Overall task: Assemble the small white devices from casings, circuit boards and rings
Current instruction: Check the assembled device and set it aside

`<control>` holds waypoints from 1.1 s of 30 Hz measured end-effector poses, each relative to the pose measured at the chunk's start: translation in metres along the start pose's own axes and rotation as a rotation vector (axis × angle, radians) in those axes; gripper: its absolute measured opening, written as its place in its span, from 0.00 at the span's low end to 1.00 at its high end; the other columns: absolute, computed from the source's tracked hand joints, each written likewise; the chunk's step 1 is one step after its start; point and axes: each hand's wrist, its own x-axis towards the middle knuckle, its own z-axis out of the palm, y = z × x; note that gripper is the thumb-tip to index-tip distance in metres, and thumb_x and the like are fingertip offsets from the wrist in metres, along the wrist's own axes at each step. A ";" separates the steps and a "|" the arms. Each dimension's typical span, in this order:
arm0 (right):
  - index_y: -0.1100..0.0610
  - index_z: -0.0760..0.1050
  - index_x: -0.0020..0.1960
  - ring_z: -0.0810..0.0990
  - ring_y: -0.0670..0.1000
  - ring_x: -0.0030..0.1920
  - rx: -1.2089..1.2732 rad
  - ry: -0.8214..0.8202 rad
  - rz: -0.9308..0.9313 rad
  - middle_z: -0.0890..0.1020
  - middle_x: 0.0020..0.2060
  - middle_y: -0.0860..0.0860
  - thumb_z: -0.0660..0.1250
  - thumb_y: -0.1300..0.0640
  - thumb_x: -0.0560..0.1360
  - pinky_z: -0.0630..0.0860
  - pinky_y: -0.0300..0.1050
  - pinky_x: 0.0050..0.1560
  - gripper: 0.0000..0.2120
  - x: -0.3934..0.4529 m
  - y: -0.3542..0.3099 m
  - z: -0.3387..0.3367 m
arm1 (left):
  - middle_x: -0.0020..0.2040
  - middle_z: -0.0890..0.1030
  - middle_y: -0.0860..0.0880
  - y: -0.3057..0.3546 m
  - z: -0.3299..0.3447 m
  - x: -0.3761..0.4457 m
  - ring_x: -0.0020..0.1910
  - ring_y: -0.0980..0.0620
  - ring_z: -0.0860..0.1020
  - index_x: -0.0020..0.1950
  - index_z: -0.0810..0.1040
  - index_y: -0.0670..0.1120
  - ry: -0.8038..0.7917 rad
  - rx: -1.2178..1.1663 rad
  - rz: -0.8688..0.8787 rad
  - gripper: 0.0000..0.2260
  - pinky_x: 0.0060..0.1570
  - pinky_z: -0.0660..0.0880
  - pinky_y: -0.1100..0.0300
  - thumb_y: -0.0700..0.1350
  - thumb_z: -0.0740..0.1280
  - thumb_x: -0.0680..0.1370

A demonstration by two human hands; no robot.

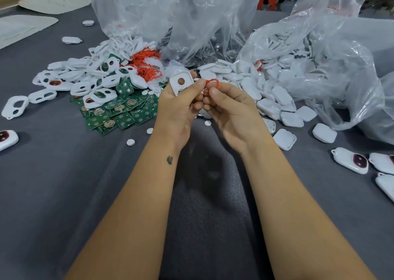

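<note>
Nearest the camera, two bare forearms reach out over the grey bench and meet above its middle. The left hand [179, 106] grips a white casing [181, 83], fingers curled behind it and thumb across its edge, so that the face with the round hole is turned up. The right hand [230, 109] pinches a thin red ring [212, 83] between thumb and forefinger, held just beside the casing and touching or nearly touching the left thumb; whether the ring has begun to seat on the casing cannot be told, since the fingers hide the contact.

The work looks only begun for this unit: the ring is not yet fitted, and no circuit board shows in the held casing, though what lies behind the hole is too small to read. A few finished devices [349, 160] with dark red windows lie near the right edge of the bench, and another [7, 138] sits at the left edge, so some units appear complete.

Much stays undone. A heap of green circuit boards [119, 111] lies left of the hands, with open-windowed white fronts [85, 79] piled beyond it and a tangle of red rings [147, 64] behind those. To the right, plain white backs [266, 92] spill from a clear plastic bag [319, 55] toward the far right corner.
</note>
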 end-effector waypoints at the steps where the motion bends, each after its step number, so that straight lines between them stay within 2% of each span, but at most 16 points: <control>1: 0.63 0.78 0.47 0.83 0.47 0.37 -0.003 0.000 0.000 0.84 0.35 0.53 0.62 0.70 0.77 0.78 0.35 0.44 0.07 0.000 0.000 0.000 | 0.40 0.83 0.44 0.000 0.000 0.000 0.31 0.56 0.75 0.49 0.76 0.42 -0.001 0.014 -0.005 0.04 0.29 0.71 0.68 0.35 0.67 0.78; 5: 0.62 0.78 0.48 0.82 0.48 0.38 0.006 0.012 0.017 0.84 0.36 0.53 0.62 0.68 0.77 0.79 0.36 0.44 0.07 0.000 -0.001 -0.001 | 0.41 0.76 0.42 0.001 0.000 0.000 0.28 0.58 0.71 0.47 0.76 0.44 0.020 -0.001 0.005 0.07 0.26 0.68 0.69 0.32 0.67 0.77; 9: 0.61 0.78 0.47 0.80 0.49 0.37 0.040 0.022 0.050 0.82 0.38 0.54 0.59 0.61 0.80 0.79 0.38 0.43 0.10 0.001 -0.005 -0.002 | 0.33 0.74 0.49 0.002 0.000 0.000 0.27 0.58 0.68 0.47 0.76 0.44 0.019 -0.059 0.021 0.09 0.25 0.68 0.69 0.30 0.66 0.77; 12: 0.61 0.78 0.48 0.80 0.49 0.38 0.035 0.036 0.044 0.82 0.38 0.54 0.61 0.62 0.79 0.79 0.38 0.42 0.08 0.000 -0.006 -0.003 | 0.31 0.72 0.51 0.002 0.000 -0.001 0.27 0.59 0.67 0.48 0.75 0.44 -0.022 -0.057 0.050 0.09 0.26 0.68 0.69 0.30 0.65 0.77; 20: 0.61 0.77 0.49 0.79 0.50 0.39 0.113 0.015 0.002 0.81 0.39 0.55 0.62 0.64 0.76 0.79 0.40 0.44 0.05 0.001 -0.006 -0.005 | 0.32 0.78 0.54 0.005 0.002 -0.005 0.30 0.61 0.71 0.52 0.74 0.44 -0.162 -0.101 0.070 0.09 0.29 0.69 0.71 0.32 0.65 0.77; 33: 0.61 0.77 0.48 0.80 0.50 0.38 0.101 -0.015 -0.023 0.82 0.38 0.54 0.60 0.68 0.76 0.79 0.41 0.45 0.08 0.002 -0.004 -0.007 | 0.34 0.80 0.53 0.005 0.004 -0.007 0.30 0.61 0.74 0.52 0.74 0.43 -0.170 -0.099 0.087 0.09 0.30 0.69 0.70 0.32 0.66 0.76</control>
